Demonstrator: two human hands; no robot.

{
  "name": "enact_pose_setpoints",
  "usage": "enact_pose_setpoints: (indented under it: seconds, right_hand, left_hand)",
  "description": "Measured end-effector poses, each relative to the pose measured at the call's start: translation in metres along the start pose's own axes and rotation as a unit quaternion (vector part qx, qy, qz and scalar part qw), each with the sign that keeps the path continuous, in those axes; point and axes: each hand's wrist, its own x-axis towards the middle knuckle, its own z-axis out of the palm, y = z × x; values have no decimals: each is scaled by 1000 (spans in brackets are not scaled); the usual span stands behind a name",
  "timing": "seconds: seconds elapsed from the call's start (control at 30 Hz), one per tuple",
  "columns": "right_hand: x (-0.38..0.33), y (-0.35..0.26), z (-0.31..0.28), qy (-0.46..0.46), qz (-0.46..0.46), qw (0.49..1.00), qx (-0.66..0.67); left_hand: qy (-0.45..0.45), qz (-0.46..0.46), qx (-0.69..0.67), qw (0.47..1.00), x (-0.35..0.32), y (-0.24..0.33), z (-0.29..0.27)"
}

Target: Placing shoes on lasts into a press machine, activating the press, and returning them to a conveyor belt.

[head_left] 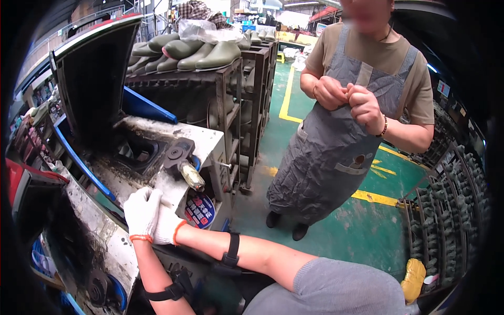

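My left hand (140, 214), in a white knit glove with an orange cuff, is closed, its fingers bent and pressed together. It lies against my right hand (167, 224), gloved the same way, whose fingers are hidden behind it. Whether anything is between them does not show. Both hands are over the front edge of a worn white machine top (157, 128). Just beyond them, a dark round clamp (177, 152) carries a stubby, tape-wrapped handle (192, 176). A tall black lid (94, 73) stands raised behind an oblong dark opening (139, 153).
Olive rubber shoes (210, 56) crowd a dark metal rack (227, 86) behind the machine. At right, a person in a grey apron (331, 142) stands with both hands together at the chest. A rack of dark items (446, 210) and a yellow bundle (413, 280) are further right.
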Motion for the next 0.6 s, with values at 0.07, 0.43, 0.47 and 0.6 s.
enact_pose_setpoints:
  seconds: [0.07, 0.43, 0.47, 0.6]
  right_hand:
    - [2, 1, -2, -5, 6, 1000, 16]
    - [1, -2, -4, -33, -1, 999, -6]
    - [2, 0, -3, -24, -2, 1000, -7]
    - [2, 0, -4, -16, 6, 1000, 2]
  left_hand:
    - [3, 7, 4, 1000, 3, 0, 0]
    - [0, 7, 6, 1000, 1, -4, 2]
    - [-1, 5, 2, 1000, 2, -4, 3]
    - [4, 8, -5, 1000, 1, -4, 3]
